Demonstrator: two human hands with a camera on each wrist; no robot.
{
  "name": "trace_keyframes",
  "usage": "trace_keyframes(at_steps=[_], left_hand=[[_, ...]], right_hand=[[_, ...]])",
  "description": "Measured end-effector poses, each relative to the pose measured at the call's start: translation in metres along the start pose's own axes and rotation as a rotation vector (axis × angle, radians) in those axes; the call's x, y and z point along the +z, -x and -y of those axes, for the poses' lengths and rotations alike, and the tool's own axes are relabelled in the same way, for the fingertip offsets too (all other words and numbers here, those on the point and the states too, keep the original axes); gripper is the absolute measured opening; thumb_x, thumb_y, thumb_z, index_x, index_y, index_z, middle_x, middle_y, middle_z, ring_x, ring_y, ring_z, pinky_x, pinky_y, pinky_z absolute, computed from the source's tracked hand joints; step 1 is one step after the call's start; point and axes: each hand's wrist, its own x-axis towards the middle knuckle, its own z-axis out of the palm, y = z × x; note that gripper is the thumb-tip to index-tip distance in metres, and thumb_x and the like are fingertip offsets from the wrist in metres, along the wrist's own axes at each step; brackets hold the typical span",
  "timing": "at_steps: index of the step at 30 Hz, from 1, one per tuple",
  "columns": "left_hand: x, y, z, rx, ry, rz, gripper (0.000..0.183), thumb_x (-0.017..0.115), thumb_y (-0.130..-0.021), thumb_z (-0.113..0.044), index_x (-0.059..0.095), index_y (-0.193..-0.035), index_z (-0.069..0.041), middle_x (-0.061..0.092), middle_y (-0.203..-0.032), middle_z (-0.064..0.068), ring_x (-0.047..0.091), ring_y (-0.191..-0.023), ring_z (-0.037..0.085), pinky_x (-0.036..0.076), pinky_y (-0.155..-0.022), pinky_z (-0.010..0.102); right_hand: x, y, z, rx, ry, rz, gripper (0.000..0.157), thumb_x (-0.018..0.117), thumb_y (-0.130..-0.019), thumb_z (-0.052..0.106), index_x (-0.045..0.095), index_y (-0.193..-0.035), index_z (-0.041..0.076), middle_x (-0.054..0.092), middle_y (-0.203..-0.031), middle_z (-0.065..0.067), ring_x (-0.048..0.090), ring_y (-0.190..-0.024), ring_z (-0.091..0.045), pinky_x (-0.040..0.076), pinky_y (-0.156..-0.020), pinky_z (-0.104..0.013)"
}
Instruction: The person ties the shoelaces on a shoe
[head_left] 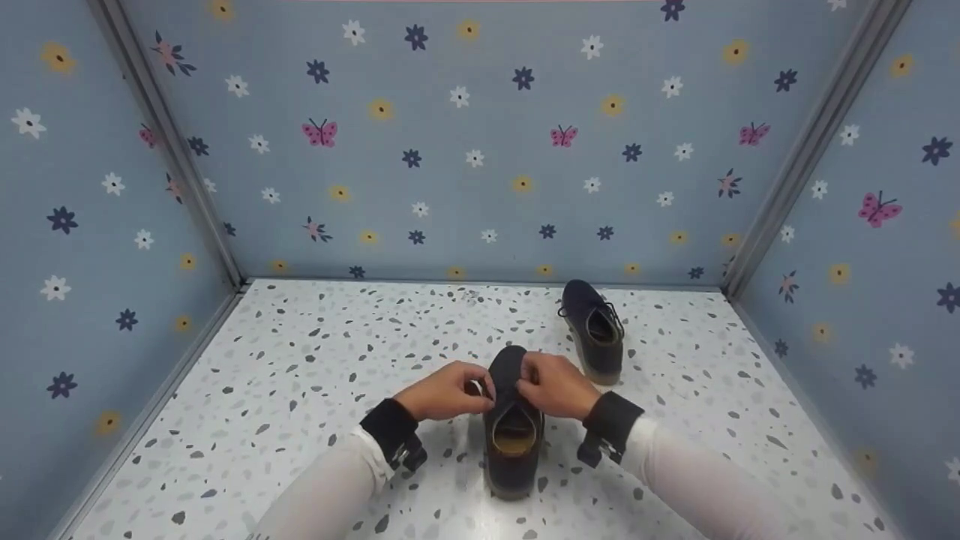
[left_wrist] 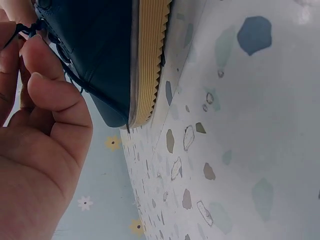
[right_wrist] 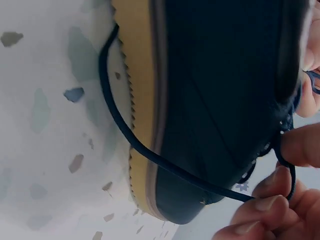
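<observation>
A dark lace-up shoe (head_left: 513, 476) stands upright on the speckled floor, its toe pointing away from me. Over its front, my left hand (head_left: 450, 391) pinches a dark shoelace (left_wrist: 21, 28) between thumb and fingertips. From the other side my right hand (head_left: 561, 386) pinches a lace loop (right_wrist: 291, 175) just above the eyelets. One lace end (right_wrist: 175, 176) runs from the right fingers down across the side of the shoe to the floor beside its yellowish ridged sole (right_wrist: 137, 100). Another strand (left_wrist: 102, 95) hangs over the opposite side near the toe.
A second dark shoe (head_left: 577, 300) stands farther back to the right, its laces tied in a bow. Blue flowered panels (head_left: 472, 150) enclose the white speckled floor (head_left: 315, 352) at the back and both sides. Metal posts (head_left: 169, 142) mark the corners.
</observation>
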Motion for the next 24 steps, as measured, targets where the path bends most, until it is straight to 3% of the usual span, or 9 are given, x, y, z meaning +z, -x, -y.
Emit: trace_keyframes(at_steps=[8, 16, 24], left_hand=[[0.006, -0.002, 0.000, 0.039, -0.016, -0.023, 0.007, 0.076, -0.089, -0.008, 0.076, -0.096, -0.010, 0.074, -0.094, 0.003, 0.066, -0.081, 0.006, 0.054, -0.077, 0.022], [0.012, -0.002, 0.000, 0.067, -0.002, -0.056, 0.007, 0.080, -0.086, -0.009, 0.079, -0.093, -0.008, 0.073, -0.081, 0.004, 0.061, -0.070, 0.002, 0.051, -0.067, 0.019], [0.018, -0.002, -0.003, 0.080, -0.027, -0.072, 0.007, 0.082, -0.085, -0.009, 0.080, -0.091, -0.010, 0.072, -0.080, 0.008, 0.057, -0.068, 0.001, 0.047, -0.065, 0.018]], right_hand=[[0.010, 0.004, 0.001, 0.020, -0.035, -0.083, 0.022, 0.073, -0.091, 0.017, 0.055, -0.078, 0.018, 0.055, -0.071, 0.008, 0.052, -0.066, -0.008, 0.043, -0.061, -0.025], [0.020, 0.006, 0.000, 0.027, -0.096, -0.161, 0.021, 0.072, -0.091, 0.014, 0.054, -0.080, 0.016, 0.055, -0.072, 0.005, 0.052, -0.068, -0.010, 0.043, -0.063, -0.026], [0.026, 0.008, 0.000, 0.019, -0.117, -0.197, 0.021, 0.071, -0.091, 0.013, 0.054, -0.080, 0.017, 0.054, -0.072, 0.008, 0.052, -0.069, -0.007, 0.043, -0.063, -0.023]])
